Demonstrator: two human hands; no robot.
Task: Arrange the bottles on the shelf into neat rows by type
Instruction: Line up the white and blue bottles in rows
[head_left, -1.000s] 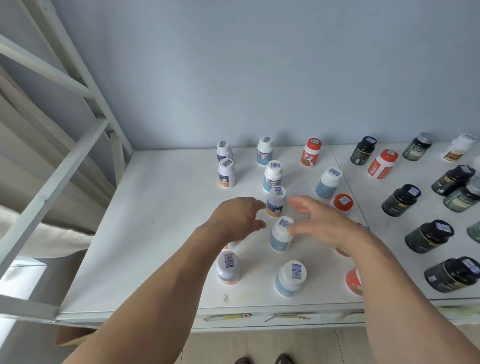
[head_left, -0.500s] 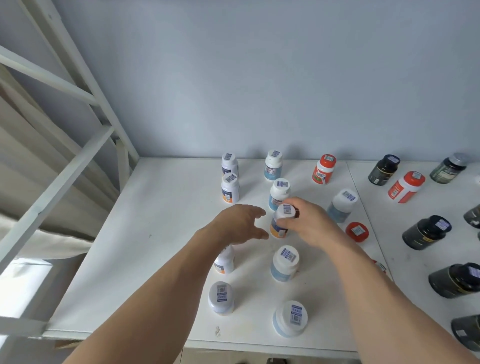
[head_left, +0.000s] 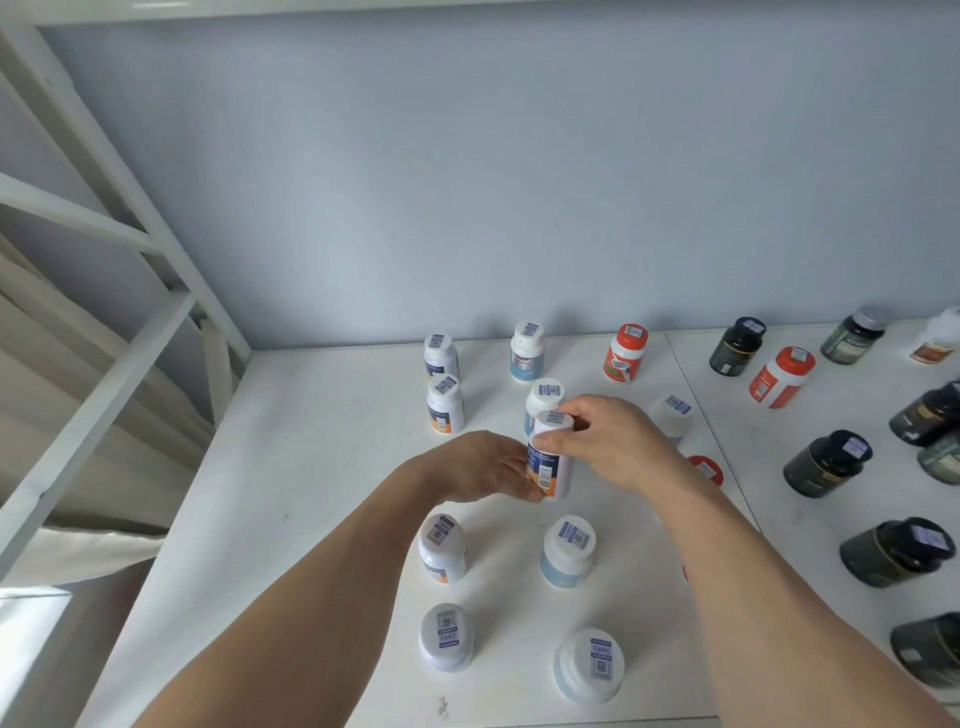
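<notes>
Two hands meet on one white bottle with an orange-and-blue label (head_left: 549, 457): our right hand (head_left: 613, 441) pinches it at the cap and shoulder, thumb in front and fingers behind, while our left hand (head_left: 478, 467) closes round the lower body, fingertips on the label. It is upright, near the middle of the shelf (head_left: 322, 467); whether its base is lifted or touching the surface we cannot tell.

We judge this a hand-over toward the left-hand column, where two bottles with the same orange label (head_left: 444, 405) stand near the back edge and two more white ones (head_left: 441, 548) stand nearer the front edge. To do it well, we should let only one hand carry, keep the bottle upright, and set it in the gap between those pairs, in line with them.

Just right of that column runs a line of pale blue-labelled bottles (head_left: 569, 551). All caps are on; contents are hidden.
</notes>
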